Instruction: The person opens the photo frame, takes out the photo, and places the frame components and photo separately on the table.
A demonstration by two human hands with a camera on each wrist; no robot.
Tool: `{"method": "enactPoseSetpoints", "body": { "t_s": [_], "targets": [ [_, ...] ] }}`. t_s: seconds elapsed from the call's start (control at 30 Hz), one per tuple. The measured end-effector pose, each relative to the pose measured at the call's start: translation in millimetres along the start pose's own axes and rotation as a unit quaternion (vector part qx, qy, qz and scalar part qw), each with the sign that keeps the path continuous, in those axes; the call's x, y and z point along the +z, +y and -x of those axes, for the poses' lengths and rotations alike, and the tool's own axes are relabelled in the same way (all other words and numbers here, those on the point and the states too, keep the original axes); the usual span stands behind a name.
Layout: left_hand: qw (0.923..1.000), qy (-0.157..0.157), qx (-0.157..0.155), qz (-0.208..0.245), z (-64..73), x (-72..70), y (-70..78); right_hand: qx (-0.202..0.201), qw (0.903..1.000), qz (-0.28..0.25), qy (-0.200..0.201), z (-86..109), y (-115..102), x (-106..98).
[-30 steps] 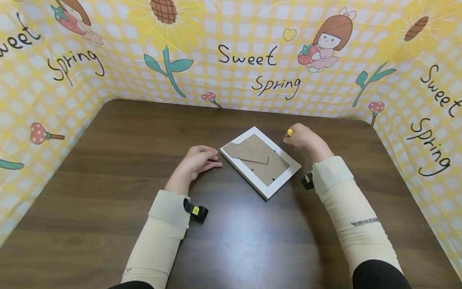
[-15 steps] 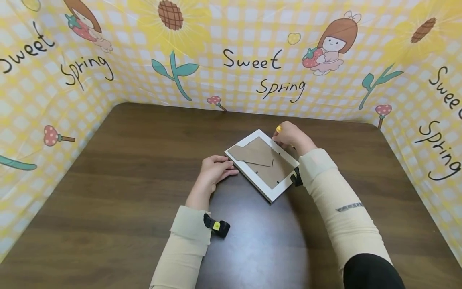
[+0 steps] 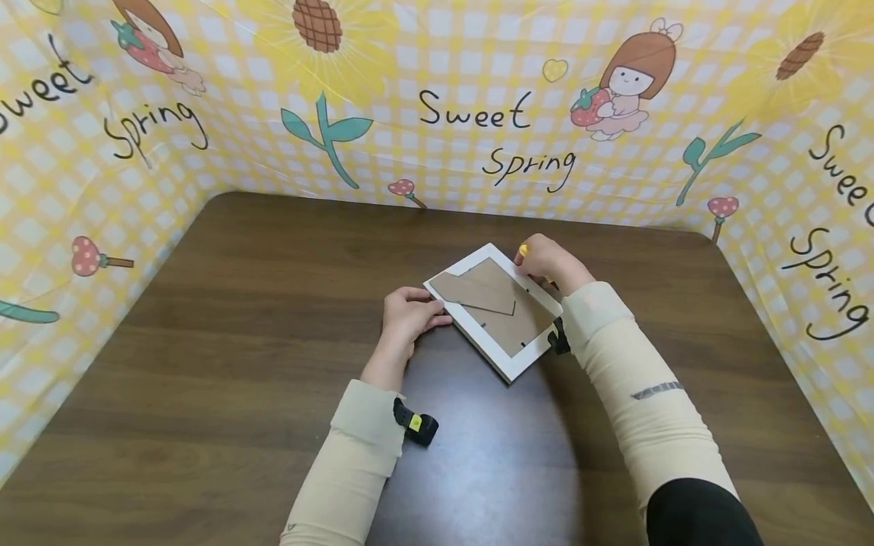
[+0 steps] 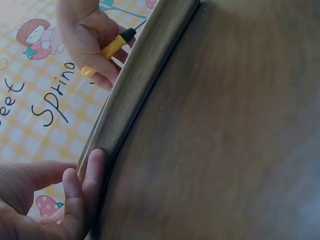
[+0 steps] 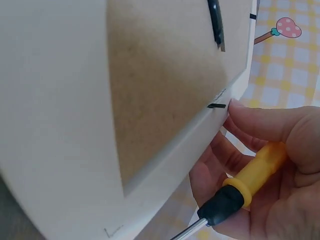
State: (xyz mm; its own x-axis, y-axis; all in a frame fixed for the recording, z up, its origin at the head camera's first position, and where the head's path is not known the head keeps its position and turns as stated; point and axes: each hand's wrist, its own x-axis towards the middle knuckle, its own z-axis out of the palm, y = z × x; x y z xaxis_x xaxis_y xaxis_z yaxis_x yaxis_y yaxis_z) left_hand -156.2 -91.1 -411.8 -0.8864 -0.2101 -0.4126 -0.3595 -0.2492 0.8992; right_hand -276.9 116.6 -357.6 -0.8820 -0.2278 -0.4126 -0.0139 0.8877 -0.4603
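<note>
A white picture frame lies turned on the table with its back up. It shows a brown backing board with a stand flap, and small dark tabs along the inner edge. At its left corner my left hand pinches the frame's side between thumb and fingers. My right hand is at the upper right edge, where the thumb and fingertips grip the border. That same palm also holds a screwdriver with a yellow handle and black collar; its metal shaft points away from the thumb.
Under the frame is a dark brown wooden table. A yellow checked cloth with cartoon prints stands along its back and sides. Black wrist straps sit on both cuffs.
My right hand has come left from beside the frame onto its upper right edge, carrying the screwdriver. My left hand has moved right and taken hold of the left corner.
</note>
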Motion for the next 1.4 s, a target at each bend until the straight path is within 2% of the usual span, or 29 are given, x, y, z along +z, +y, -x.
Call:
{"method": "enactPoseSetpoints", "body": {
  "t_s": [0.1, 0.33, 0.53, 0.97, 1.4],
  "targets": [
    [0.9999, -0.006, 0.002, -0.013, -2.7, -1.0, 1.6, 0.000, 1.0000, -0.004, -0.005, 1.6, -0.3, 0.2],
    [0.9960, -0.026, 0.016, -0.084, -5.0, 3.1, 2.7, 0.015, 0.9997, -0.003, -0.017, 0.8, 5.4, -1.5],
    [0.9922, -0.023, 0.023, -0.121, -9.2, 6.6, 4.8, 0.016, 0.9996, -0.004, -0.023, 1.6, 10.8, -2.6],
    [0.9886, -0.053, 0.002, -0.141, -21.5, 4.3, 15.1, 0.029, 0.9989, 0.002, -0.038, 6.1, 18.4, -3.2],
    [0.9879, -0.072, -0.005, -0.137, -29.6, 3.7, 19.5, 0.036, 0.9979, -0.004, -0.054, 13.9, 27.2, 0.0]
  ]
}}
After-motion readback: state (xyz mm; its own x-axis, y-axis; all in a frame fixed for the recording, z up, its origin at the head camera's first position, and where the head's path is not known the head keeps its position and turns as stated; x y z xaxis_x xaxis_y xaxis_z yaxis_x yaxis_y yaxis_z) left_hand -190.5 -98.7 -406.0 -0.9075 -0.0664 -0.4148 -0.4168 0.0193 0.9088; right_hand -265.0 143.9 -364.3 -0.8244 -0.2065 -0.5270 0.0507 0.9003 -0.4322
